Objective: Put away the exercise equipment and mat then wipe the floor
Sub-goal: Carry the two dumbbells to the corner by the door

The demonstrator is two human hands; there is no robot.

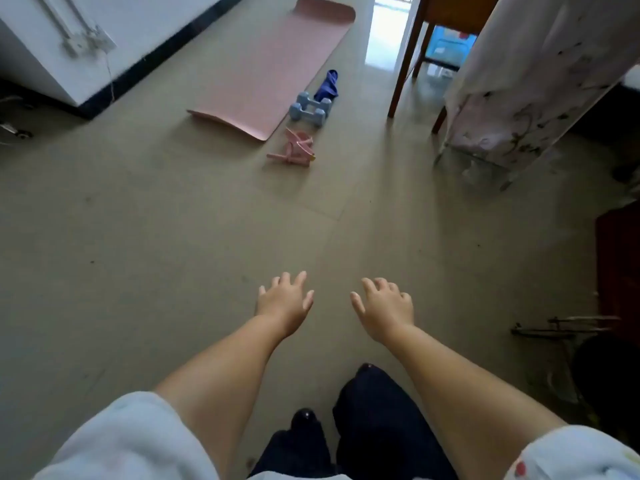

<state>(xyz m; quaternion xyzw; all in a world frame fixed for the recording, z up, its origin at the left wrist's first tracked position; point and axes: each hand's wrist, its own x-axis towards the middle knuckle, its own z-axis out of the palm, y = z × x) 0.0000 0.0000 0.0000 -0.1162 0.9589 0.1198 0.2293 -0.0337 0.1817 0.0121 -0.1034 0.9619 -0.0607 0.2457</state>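
Out front, both hands held low over the floor (173, 237), palms down, fingers spread loosely and holding nothing: left hand (284, 303) and right hand (384, 308) side by side with a gap of bare floor between. Bare forearms behind, pale sleeves at the lower corners, dark trouser legs and dark shoe tips just below and between the arms.

Well ahead of the hands, a little left of the left hand's line: pink mat (277, 67) lying unrolled and flat on the floor, running away at a slant, its near edge curled slightly up. Just beside the mat's right edge, straight ahead of the gap between the hands: pair of pale blue dumbbells (309, 109) close together, touching or nearly so. Beyond these, a crumpled blue cloth (327, 85). Nearer than the dumbbells, off the mat's near right corner: pink band-like exerciser with handles (294, 147), bundled on the floor; exact kind hard to tell.

Far to the left of the hands, a white cabinet (52, 39) with a dark base. Ahead and right of the right hand, brown wooden legs (403, 64) and a floral patterned cloth (519, 81) hanging to the floor. Close right of the right forearm, a metal rack (561, 327), blurred.
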